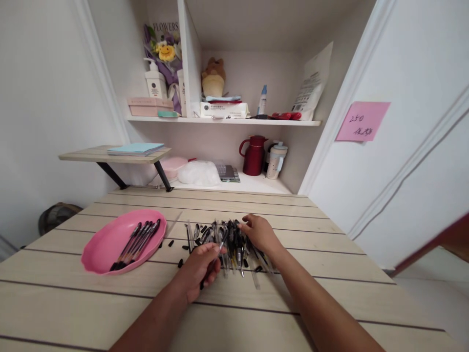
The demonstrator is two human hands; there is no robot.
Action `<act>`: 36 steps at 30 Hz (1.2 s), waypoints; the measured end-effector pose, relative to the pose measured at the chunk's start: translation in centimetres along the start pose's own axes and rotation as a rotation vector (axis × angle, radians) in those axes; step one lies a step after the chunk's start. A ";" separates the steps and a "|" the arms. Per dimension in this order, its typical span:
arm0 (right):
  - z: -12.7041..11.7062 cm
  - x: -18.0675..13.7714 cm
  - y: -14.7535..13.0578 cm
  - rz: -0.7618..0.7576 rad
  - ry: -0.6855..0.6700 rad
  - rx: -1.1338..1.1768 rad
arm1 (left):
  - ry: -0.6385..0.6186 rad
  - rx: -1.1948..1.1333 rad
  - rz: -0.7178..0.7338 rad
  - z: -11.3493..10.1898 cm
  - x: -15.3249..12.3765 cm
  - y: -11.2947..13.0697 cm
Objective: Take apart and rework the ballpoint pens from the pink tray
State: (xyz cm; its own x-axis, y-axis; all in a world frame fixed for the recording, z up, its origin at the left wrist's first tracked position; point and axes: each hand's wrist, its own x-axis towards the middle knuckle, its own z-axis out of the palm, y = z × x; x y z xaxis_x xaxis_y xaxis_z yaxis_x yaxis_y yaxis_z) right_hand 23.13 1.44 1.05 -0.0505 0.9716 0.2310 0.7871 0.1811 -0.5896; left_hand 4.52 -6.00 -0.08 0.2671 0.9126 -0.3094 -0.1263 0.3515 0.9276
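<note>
A heap of black and clear pens and pen parts (229,239) lies in the middle of the wooden table (73,298). My left hand (200,269) is closed round one pen (216,256), held slanted over the heap's near edge. My right hand (258,232) rests on the heap's far right side, fingers curled and pinching at a pen part I cannot make out. To the left stands a pink oval tray (104,244) with several assembled black pens (137,238) lying in it. Small black caps (170,243) are scattered between tray and heap.
A small raised wooden shelf (110,155) with a blue notebook stands at the table's back left. Behind is a white alcove with a red jug (253,155), a cup, a plastic bag and a pink box. A pink sticky note (362,121) hangs on the right wall.
</note>
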 end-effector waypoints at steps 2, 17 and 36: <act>-0.5 0.1 -0.1 -0.005 0.039 0.038 | 0.003 0.008 0.007 0.1 0.0 0.0; 0.2 -1.0 -2.5 0.206 -0.174 1.115 | -0.063 0.037 0.030 0.2 -0.3 0.0; 1.3 0.0 0.1 0.015 -0.080 0.529 | 0.295 0.171 0.222 -0.2 0.4 1.0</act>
State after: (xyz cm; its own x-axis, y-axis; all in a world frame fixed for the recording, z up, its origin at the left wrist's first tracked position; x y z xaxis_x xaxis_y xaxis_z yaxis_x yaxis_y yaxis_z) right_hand 22.44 1.65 0.02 -0.1045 0.9794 0.1726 0.3717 0.1994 -0.9067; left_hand 4.37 -5.25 0.65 -0.0370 0.9919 -0.1215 0.0176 0.1223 0.9923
